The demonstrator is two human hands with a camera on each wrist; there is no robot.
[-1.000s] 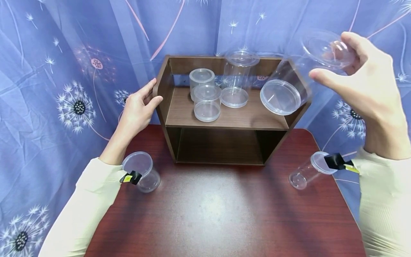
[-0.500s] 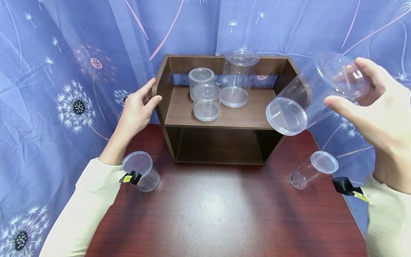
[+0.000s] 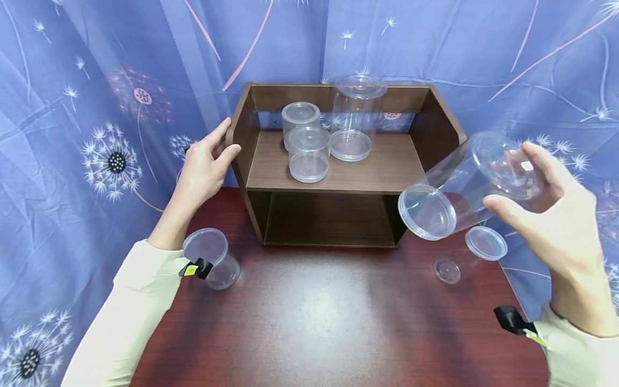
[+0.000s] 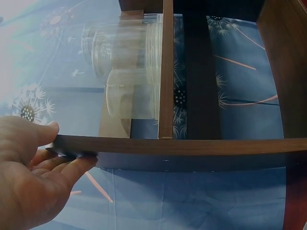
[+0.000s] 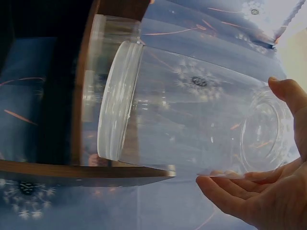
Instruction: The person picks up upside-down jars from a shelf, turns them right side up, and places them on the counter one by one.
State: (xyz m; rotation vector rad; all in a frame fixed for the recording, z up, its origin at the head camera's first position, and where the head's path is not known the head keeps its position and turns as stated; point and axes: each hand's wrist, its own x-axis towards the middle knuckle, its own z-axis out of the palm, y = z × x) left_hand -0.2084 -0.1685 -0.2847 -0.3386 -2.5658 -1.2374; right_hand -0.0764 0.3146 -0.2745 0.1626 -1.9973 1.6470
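Observation:
My left hand [image 3: 205,165] grips the left side panel of a small brown wooden shelf [image 3: 338,183], thumb on one face and fingers on the other, as the left wrist view [image 4: 74,145] panel edge shows. In my right hand [image 3: 556,209] is a large clear plastic jar [image 5: 192,110], held by its base end between thumb and fingers. The jar tilts, its lid [image 3: 427,212] pointing down and left, in front of the shelf's right side. On the upper board stand two short clear jars [image 3: 309,161] and one tall clear jar [image 3: 357,121], lids down.
On the red-brown table [image 3: 309,322], one clear jar [image 3: 223,271] stands by my left forearm, partly behind the sleeve. A slimmer clear jar [image 3: 486,243] stands at the right, partly overlapped by the held jar. A blue dandelion-print curtain [image 3: 145,64] hangs behind the shelf.
My right hand has brought the tilted jar down from the shelf's right upper side to in front of it, first rightward, then slightly back left. My left hand stays on the panel.

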